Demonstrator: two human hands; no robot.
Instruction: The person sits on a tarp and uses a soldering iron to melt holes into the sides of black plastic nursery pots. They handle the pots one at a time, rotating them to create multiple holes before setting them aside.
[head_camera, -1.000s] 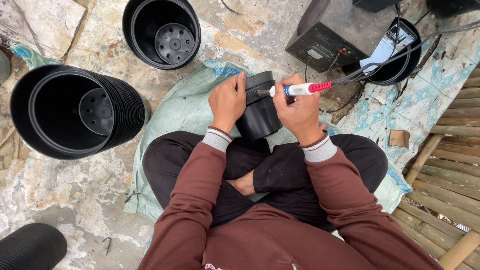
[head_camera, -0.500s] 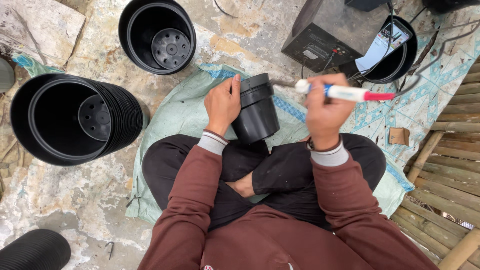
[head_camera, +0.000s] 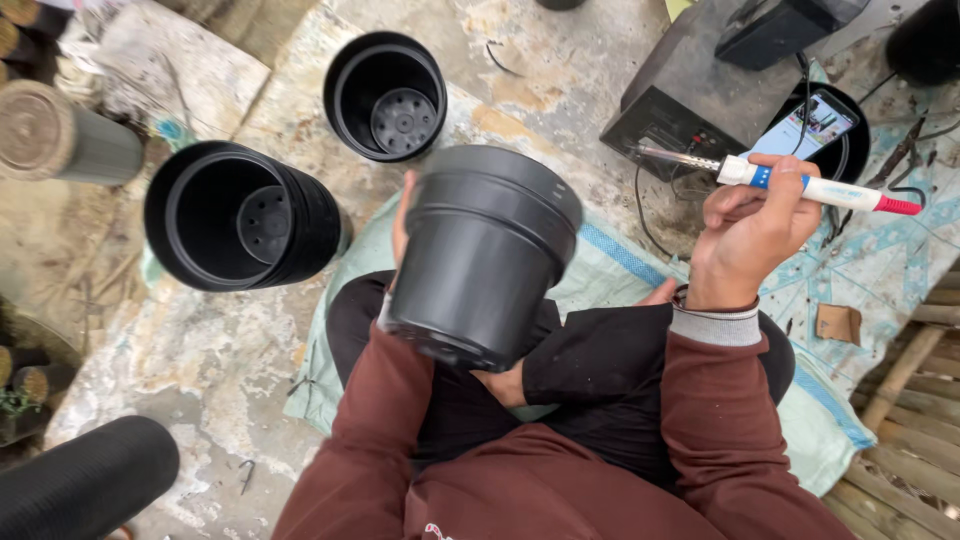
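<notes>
The black round plastic nursery pot (head_camera: 480, 255) is held up above the person's crossed legs, tilted so its long axis runs from the base, low and toward the camera, up to the wide rim, which points away toward the concrete floor. Its wall is smooth and slightly glossy, with a stepped band below the rim; the base shows small moulded ridges. The left hand (head_camera: 400, 225) is almost wholly hidden behind the pot; only a strip of it shows at the pot's left edge, so how its fingers lie cannot be told. The right hand (head_camera: 745, 235) is raised to the right, well apart from the pot, fingers curled tight around a white, blue-banded soldering iron with a red end (head_camera: 800, 185), its metal tip pointing left.
</notes>
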